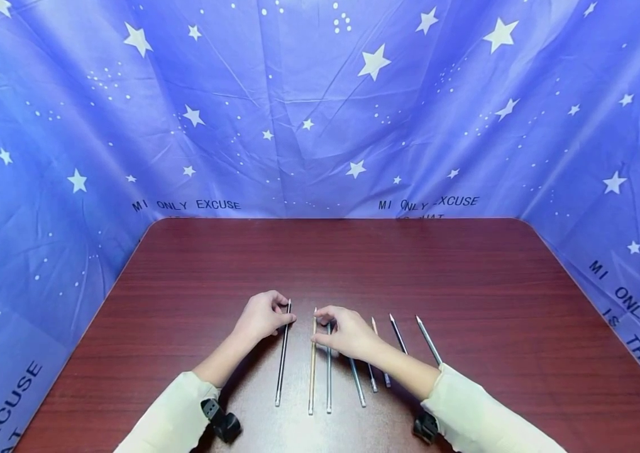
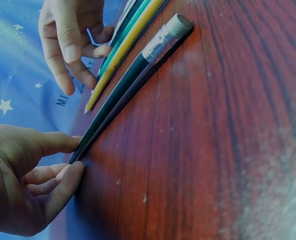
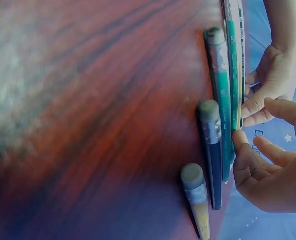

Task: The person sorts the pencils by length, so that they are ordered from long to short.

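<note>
1. Counter (image 1: 325,264): the head view shows its far edge and both side edges; the wrist views do not. A broad strip separates the pencils (image 1: 429,340) from the far edge, with wide room toward both side edges.
2. Left grip (image 1: 263,316): thumb and finger clamped on the black pencil (image 1: 282,365) near its point.
3. Right grip (image 1: 348,333): thumb and fingers apart at the yellow pencil (image 1: 312,377); contact cannot be confirmed.
4. Black pencil position: leftmost, far from the left edge, eraser toward the near side.
5. Lettering (image 3: 224,112): legible as print on green paint in the right wrist view only.
</note>
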`<action>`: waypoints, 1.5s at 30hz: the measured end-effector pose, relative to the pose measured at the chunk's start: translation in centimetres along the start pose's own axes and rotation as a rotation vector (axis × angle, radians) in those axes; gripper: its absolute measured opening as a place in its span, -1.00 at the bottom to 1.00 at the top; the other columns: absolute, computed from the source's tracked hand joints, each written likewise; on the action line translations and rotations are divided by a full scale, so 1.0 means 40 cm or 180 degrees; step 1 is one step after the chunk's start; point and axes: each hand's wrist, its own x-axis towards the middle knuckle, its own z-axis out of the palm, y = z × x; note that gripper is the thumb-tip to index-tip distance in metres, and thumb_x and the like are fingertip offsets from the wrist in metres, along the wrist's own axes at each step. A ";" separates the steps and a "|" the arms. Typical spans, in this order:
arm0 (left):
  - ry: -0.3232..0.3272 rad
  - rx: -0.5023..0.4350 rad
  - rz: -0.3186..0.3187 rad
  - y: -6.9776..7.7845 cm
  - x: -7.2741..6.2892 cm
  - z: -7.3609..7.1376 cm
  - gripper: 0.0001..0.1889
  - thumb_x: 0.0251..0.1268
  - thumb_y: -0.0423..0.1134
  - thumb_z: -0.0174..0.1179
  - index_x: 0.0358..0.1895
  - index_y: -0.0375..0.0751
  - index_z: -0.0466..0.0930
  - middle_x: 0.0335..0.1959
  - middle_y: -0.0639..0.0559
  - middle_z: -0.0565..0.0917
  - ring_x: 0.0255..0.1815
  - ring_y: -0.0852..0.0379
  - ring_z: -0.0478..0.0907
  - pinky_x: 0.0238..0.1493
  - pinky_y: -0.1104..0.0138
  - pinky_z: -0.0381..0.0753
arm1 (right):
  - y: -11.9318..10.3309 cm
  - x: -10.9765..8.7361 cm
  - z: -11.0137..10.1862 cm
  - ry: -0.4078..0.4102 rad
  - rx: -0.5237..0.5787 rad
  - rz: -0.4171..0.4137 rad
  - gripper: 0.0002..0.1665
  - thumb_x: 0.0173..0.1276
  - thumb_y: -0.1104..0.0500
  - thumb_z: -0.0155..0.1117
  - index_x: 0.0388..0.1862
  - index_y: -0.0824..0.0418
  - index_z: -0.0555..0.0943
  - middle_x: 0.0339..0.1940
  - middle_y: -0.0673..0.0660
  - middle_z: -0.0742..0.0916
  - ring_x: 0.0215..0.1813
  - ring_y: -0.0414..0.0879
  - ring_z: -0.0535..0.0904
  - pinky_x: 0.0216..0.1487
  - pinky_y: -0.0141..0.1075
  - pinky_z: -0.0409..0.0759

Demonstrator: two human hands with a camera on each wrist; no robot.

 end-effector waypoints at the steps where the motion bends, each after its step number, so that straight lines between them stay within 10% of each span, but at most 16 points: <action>1: -0.0008 -0.0038 -0.0009 -0.001 0.001 0.001 -0.67 -0.04 -0.25 0.41 -0.20 -0.31 0.57 -0.61 0.04 0.54 -0.76 0.19 0.51 -0.68 0.41 0.55 | 0.001 0.000 0.001 0.0010 -0.0028 -0.0002 -0.49 0.10 0.10 0.41 0.03 0.27 0.58 -0.21 0.10 0.70 -0.50 -0.34 0.44 -0.37 -0.47 0.47; 8: -0.0034 -0.0249 -0.0088 -0.010 0.008 0.007 -0.69 -0.02 -0.31 0.38 -0.19 -0.35 0.55 -0.59 0.00 0.54 -0.76 0.23 0.51 -0.68 0.40 0.62 | -0.004 0.000 0.007 0.0014 -0.0215 0.0056 -0.46 0.11 0.08 0.40 0.06 0.28 0.56 -0.24 0.09 0.69 -0.61 -0.33 0.51 -0.12 -0.28 0.58; 16: -0.0059 -0.0411 -0.0104 -0.013 0.010 0.012 -0.71 -0.01 -0.35 0.36 -0.20 -0.37 0.54 -0.56 -0.03 0.54 -0.74 0.20 0.54 -0.66 0.39 0.64 | -0.008 0.003 0.021 0.0163 -0.0533 0.0050 -0.46 0.06 0.03 0.41 0.02 0.24 0.61 -0.33 0.01 0.67 -0.29 -0.17 0.53 -0.20 -0.27 0.51; 45: -0.0044 -0.0399 -0.0121 -0.013 0.010 0.010 -0.71 0.03 -0.37 0.33 -0.16 -0.40 0.55 -0.57 -0.04 0.55 -0.76 0.20 0.53 -0.67 0.38 0.64 | -0.029 0.005 0.050 0.0091 -0.0655 0.0110 -0.32 0.03 0.10 0.43 0.11 0.41 0.51 -0.63 -0.06 0.51 -0.56 -0.28 0.35 -0.55 -0.48 0.34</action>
